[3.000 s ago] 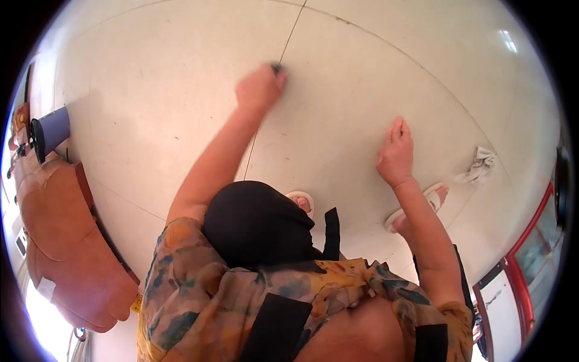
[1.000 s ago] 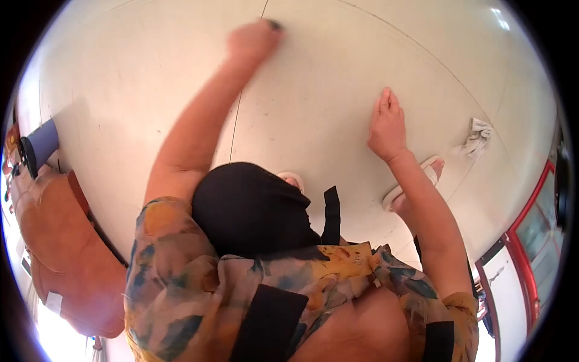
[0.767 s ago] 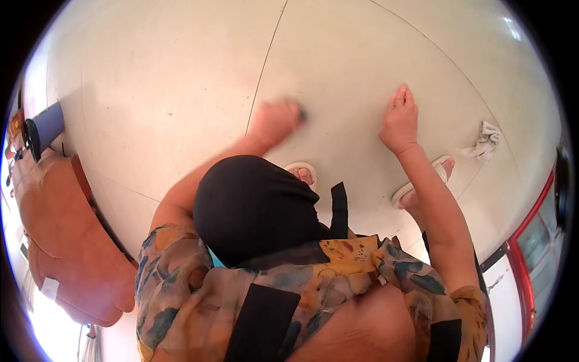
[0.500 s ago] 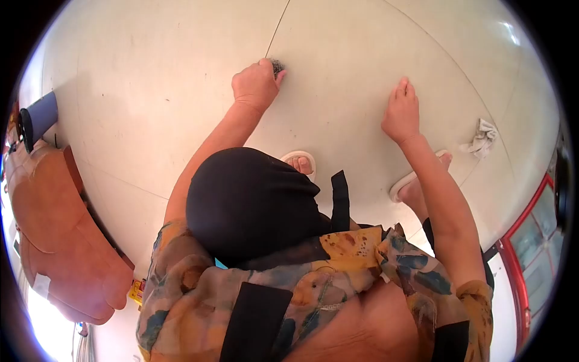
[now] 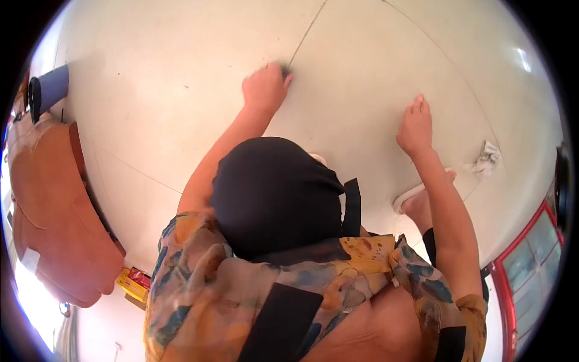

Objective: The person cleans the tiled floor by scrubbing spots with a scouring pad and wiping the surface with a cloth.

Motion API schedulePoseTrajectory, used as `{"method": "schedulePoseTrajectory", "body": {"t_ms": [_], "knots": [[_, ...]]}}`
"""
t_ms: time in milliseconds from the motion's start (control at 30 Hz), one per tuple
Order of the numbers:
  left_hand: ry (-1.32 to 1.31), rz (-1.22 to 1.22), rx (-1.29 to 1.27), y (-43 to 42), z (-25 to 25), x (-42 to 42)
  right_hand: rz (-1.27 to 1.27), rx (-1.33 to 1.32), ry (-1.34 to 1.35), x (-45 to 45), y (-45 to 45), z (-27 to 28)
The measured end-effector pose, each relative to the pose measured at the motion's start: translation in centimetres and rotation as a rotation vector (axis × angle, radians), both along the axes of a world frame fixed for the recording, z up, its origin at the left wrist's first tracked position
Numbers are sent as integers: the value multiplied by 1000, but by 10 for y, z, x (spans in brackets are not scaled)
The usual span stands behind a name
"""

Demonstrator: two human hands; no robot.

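Observation:
My left hand (image 5: 264, 89) is closed around a dark grey steel wool scrubber (image 5: 286, 72) and presses it to the pale tiled floor (image 5: 344, 90). Only the scrubber's edge shows between thumb and fingers, beside a dark tile joint (image 5: 306, 39). To the right, my right hand (image 5: 415, 127) is low over or on the floor, its fingers drawn together. Whatever it holds, if anything, is hidden. A crumpled whitish cloth (image 5: 486, 158) lies on the floor to the right of this hand.
My black-clad knee (image 5: 274, 193) juts between my arms. Brown leather seating (image 5: 51, 205) and a blue cylindrical bin (image 5: 54, 86) are at the left, with a yellow box (image 5: 131, 285) near the seating. A red-framed glass panel (image 5: 528, 259) stands at the right.
The view has tilted and shifted a little. My left hand with the scrubber has moved left relative to the tile joint, from its right side to its left. The right hand stays closed.

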State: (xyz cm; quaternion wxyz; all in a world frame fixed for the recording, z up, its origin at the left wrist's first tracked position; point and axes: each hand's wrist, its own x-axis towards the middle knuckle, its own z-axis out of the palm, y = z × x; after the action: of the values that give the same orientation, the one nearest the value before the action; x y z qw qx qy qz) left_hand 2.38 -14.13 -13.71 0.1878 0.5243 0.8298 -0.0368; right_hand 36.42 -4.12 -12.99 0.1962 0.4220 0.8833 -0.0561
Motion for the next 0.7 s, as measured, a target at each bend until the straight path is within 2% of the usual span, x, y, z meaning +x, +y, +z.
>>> {"method": "schedulePoseTrajectory", "body": {"t_ms": [33,100,200,300,333,367,467,533,600,667,700], "knots": [[-41,16,7,-26,2,-5,-6,-35,-23,-2,2,4],[-42,47,-137,-79,6,-19,8,-39,-70,-6,1,8],[-13,91,-167,-80,3,-30,-33,-29,-122,-15,2,8],[-24,192,11,12,1,-36,-2,-41,-201,-22,1,11],[-121,247,-77,47,15,-36,15,-40,-233,-20,3,11],[-94,251,-40,62,4,-33,27,-44,-208,-15,3,10],[-94,100,16,21,1,-29,64,-84,-193,-13,5,14],[-70,212,137,-37,-3,-60,64,-128,-266,-25,10,24],[-17,552,-36,-57,11,-120,54,-128,-266,-30,12,25],[19,748,-196,-46,11,-163,71,-110,-253,-25,4,22],[73,657,-130,-41,4,-160,85,-69,-225,-20,5,12]]}}
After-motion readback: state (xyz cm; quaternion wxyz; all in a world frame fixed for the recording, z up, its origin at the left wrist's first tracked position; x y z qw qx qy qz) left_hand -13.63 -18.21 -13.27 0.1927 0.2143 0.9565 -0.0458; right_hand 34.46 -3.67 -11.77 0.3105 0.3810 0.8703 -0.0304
